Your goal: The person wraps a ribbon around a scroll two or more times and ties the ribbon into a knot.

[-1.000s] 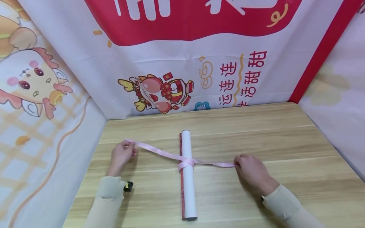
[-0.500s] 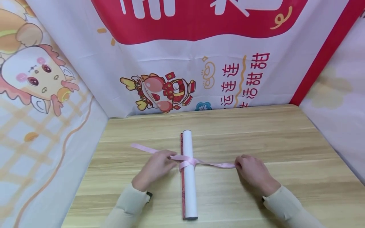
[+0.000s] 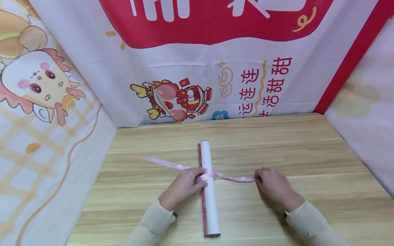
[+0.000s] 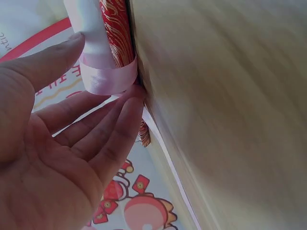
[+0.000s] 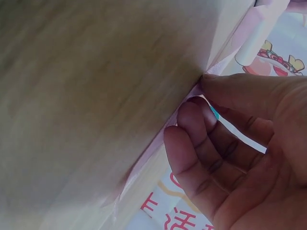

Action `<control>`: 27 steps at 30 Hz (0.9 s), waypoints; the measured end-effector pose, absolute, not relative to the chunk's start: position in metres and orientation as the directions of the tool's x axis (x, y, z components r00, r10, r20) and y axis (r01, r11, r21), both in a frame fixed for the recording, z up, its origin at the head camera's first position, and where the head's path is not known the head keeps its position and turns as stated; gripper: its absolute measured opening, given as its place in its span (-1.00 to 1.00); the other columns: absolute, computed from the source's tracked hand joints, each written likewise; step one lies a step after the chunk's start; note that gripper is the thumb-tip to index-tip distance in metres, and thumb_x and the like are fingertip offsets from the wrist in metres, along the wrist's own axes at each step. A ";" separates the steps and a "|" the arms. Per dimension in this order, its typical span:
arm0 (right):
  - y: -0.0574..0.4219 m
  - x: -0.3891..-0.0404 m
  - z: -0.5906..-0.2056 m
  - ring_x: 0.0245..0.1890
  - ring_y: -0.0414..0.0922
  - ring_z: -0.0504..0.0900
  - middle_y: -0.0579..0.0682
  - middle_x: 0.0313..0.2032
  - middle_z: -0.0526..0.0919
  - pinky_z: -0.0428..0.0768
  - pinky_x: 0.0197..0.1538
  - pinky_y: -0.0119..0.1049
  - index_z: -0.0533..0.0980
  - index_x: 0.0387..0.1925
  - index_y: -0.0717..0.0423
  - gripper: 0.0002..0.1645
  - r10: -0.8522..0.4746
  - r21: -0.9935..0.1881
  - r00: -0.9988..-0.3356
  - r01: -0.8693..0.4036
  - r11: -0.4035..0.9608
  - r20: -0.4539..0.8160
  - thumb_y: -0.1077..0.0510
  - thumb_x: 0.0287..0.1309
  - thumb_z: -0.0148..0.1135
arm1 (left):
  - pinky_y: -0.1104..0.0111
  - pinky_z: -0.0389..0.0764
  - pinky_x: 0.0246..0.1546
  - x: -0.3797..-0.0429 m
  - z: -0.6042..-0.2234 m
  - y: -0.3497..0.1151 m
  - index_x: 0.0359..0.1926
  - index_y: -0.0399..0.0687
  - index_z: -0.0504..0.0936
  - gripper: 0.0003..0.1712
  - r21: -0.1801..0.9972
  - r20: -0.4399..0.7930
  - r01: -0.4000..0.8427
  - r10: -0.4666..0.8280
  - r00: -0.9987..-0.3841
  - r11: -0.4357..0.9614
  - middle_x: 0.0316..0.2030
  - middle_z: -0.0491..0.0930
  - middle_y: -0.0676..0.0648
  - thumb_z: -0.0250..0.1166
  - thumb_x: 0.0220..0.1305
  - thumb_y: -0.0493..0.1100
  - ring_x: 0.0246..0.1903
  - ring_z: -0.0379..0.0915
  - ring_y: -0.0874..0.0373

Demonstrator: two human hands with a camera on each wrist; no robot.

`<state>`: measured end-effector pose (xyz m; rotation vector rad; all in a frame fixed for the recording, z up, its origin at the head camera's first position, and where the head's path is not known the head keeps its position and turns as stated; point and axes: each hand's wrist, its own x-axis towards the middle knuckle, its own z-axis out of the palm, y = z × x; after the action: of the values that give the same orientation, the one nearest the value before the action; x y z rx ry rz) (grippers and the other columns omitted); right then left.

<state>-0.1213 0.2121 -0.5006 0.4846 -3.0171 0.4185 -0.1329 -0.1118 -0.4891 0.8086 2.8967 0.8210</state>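
A white rolled scroll (image 3: 212, 208) with a red and gold patterned strip (image 3: 204, 208) along its left side lies lengthwise on the table. Pink ribbon (image 3: 164, 162) wraps round its middle, one tail running left and the other right. At the wrap my left hand (image 3: 184, 186) holds the scroll; in the left wrist view its thumb (image 4: 72, 45) touches the white roll and its fingers reach beneath the ribbon band (image 4: 108, 79). Out to the right, my right hand (image 3: 275, 186) pinches the right tail, whose end (image 5: 139, 165) trails past the fingers in the right wrist view.
The wood-grain table (image 3: 252, 143) extends round the scroll on all sides. A white and red printed cloth (image 3: 191, 54) hangs at the back, with more printed cloth (image 3: 40, 143) along the left.
My left hand has let go of the left tail's end and moved right to the wrap. The scroll has shifted slightly right. My right hand stays on its tail.
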 end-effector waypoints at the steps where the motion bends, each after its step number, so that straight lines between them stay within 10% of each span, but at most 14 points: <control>1: 0.213 -0.122 -0.499 -0.53 -0.25 0.38 -0.21 -0.53 0.46 0.48 -0.43 -0.26 0.58 -0.45 -0.06 -0.94 -0.301 -0.255 -0.948 -0.318 0.913 0.103 0.19 0.07 0.23 | 0.29 0.53 -0.06 -0.134 -0.489 -0.108 0.08 -0.11 0.57 -0.53 0.494 0.111 0.475 0.488 -0.865 0.729 -0.08 0.63 -0.01 0.28 0.20 0.01 -0.17 0.48 0.22; 14: 0.233 -0.137 -0.481 -0.39 -0.09 0.47 -0.07 -0.45 0.53 0.51 -0.35 -0.12 0.59 -0.39 0.07 -0.94 -0.211 -0.319 -0.973 -0.230 0.920 0.093 0.17 0.09 0.22 | 0.34 0.52 -0.09 -0.151 -0.482 -0.075 0.13 -0.03 0.57 -0.49 0.469 0.014 0.425 0.474 -0.880 0.774 -0.07 0.61 0.04 0.29 0.19 0.06 -0.24 0.42 0.26; 27: 0.203 -0.158 -0.460 -0.52 -0.18 0.41 -0.08 -0.45 0.56 0.44 -0.43 -0.28 0.53 -0.17 0.13 -0.81 -0.250 -0.427 -0.968 -0.240 0.872 0.035 0.21 0.19 0.09 | 0.25 0.56 -0.31 -0.150 -0.485 -0.065 0.01 -0.09 0.62 -0.69 0.184 0.277 0.516 0.459 -0.844 0.837 -0.30 0.69 -0.04 0.21 0.23 -0.20 -0.37 0.58 0.09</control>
<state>-0.1584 0.2033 -0.4596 0.4008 -3.0601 0.6943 -0.1502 -0.0646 -0.4849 0.8668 3.2225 0.4286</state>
